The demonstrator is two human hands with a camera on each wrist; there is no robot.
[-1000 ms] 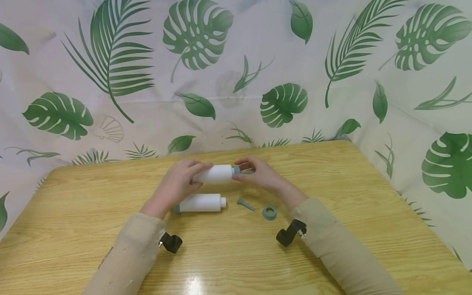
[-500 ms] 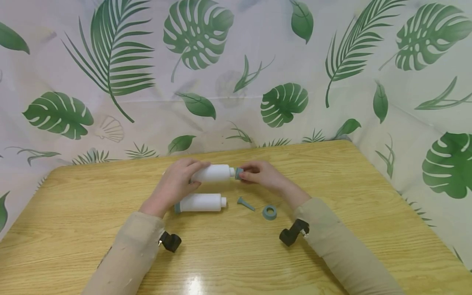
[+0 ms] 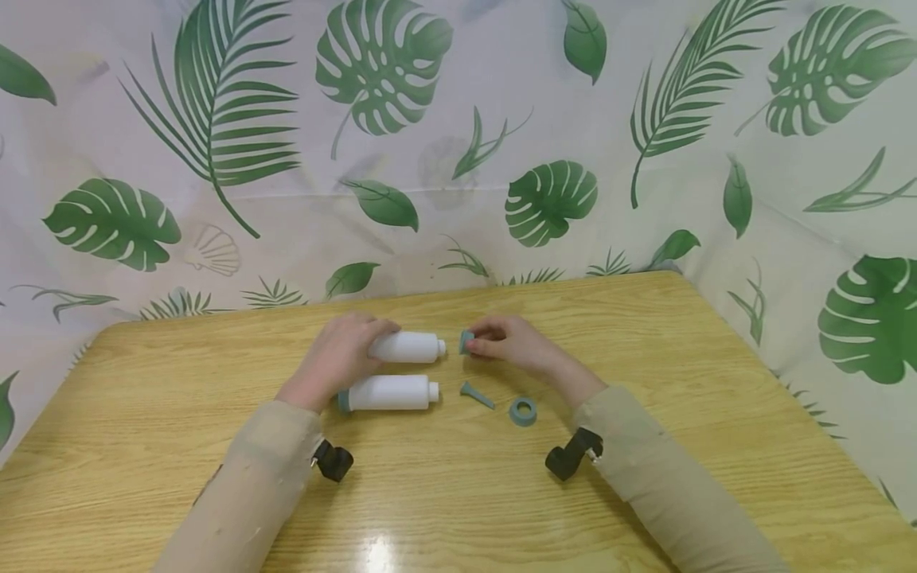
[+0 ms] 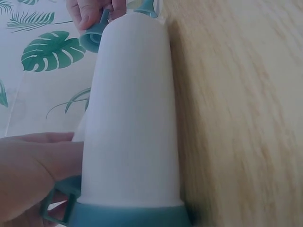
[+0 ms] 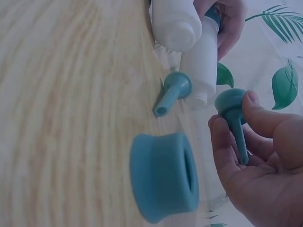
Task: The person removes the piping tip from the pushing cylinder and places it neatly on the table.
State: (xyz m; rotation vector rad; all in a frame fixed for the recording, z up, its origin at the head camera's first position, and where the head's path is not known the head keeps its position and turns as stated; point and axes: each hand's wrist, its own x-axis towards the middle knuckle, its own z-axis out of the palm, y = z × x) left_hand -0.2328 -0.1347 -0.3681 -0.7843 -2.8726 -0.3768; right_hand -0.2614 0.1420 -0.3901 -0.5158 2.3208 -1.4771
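My left hand grips the covered left end of the far white bottle, which lies sideways with its bare neck to the right. In the left wrist view a teal frame-like part shows by that hand. Just beyond the neck, my right hand pinches a teal nozzle cap with a long thin spout; cap and neck are apart. A second white bottle lies parallel and nearer to me, with a teal base and a bare neck.
A loose teal nozzle lies right of the near bottle. Beside it sits a teal ring with a wide hole. All rest on a wooden table, with a leaf-print cloth hanging behind its back edge.
The nozzle cap came off the far bottle's neck, and my right hand drew it a little to the right. My left hand shifted the bottle slightly left and down.
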